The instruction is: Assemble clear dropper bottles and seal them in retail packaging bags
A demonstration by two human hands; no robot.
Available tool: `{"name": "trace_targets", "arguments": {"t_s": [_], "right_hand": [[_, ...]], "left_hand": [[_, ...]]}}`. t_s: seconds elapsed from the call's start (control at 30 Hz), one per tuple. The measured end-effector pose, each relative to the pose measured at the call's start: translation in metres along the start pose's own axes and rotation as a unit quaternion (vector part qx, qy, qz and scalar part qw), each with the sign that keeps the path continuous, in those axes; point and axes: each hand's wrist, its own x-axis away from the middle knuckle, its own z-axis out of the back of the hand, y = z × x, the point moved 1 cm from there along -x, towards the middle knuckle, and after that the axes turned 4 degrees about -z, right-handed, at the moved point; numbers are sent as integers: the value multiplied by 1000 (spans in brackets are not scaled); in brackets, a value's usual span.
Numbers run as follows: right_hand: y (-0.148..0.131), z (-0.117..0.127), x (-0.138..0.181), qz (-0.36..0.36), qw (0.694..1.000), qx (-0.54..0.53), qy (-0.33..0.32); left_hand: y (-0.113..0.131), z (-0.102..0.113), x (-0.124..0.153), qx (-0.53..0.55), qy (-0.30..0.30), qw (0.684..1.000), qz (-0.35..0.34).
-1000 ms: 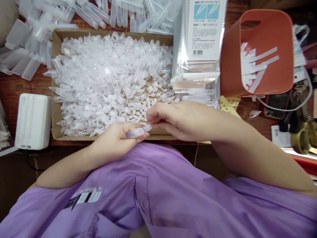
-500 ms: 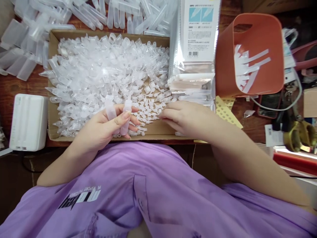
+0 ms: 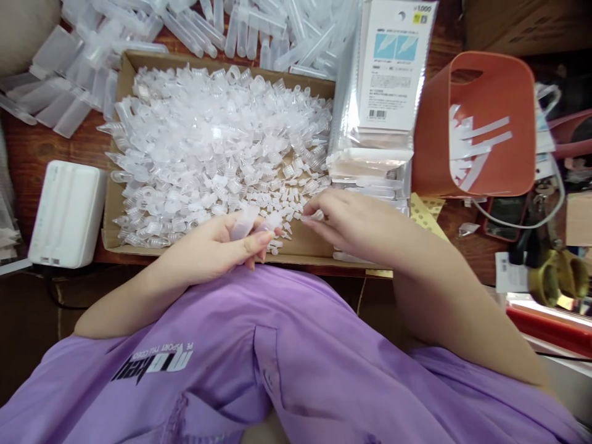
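Observation:
My left hand (image 3: 217, 246) is closed around two small translucent plastic bottles (image 3: 244, 223), which tilt toward the right. It hovers over the front edge of a shallow cardboard box (image 3: 308, 248). Inside the box lie a heap of clear nozzle tops (image 3: 198, 142) and, at its right, many tiny white caps (image 3: 289, 200). Beside those caps, my right hand (image 3: 346, 216) pinches its thumb and fingers together. A small whitish piece (image 3: 317, 214) shows at its fingertips, too little of it to name surely.
Translucent empty tubes (image 3: 277, 37) are piled behind the box. Packaged bags (image 3: 388, 92) stand at its right, then an orange bin (image 3: 490, 123) with paper strips. A white device (image 3: 67, 213) sits at left; gold-handled scissors (image 3: 557, 277) lie far right.
My left hand has moved right, toward my right hand, and the bottles have tipped over to the right. The right hand's fingers have drawn into a pinch near the caps. The view has shifted slightly.

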Motion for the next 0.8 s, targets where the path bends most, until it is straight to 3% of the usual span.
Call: {"name": "trace_targets", "arguments": {"t_s": [0.07,0.17,0.27,0.33,0.53,0.67,0.8], "right_hand": [[0,12,3,7,996,-79,32],[-7,29,1,99,979,-156,87],[-14,37,-8,203,966,-151,62],[-17,39,-15,232,964,-125,27],[-27,45,-21,224,972,-58,-48],[-31,45,-20,165,984,-47,-44],[-33,39,-20,156,986,-53,-42]], "left_hand": [[-1,2,-3,-44,-47,998,8],[-4,2,-6,-87,-96,991,27],[-5,2,-7,-133,-113,984,41],[-3,1,-6,-158,-112,980,37],[1,0,-5,-233,-128,963,33],[3,0,-7,-283,-114,950,57],[5,-2,-8,-298,-112,946,54]]}}
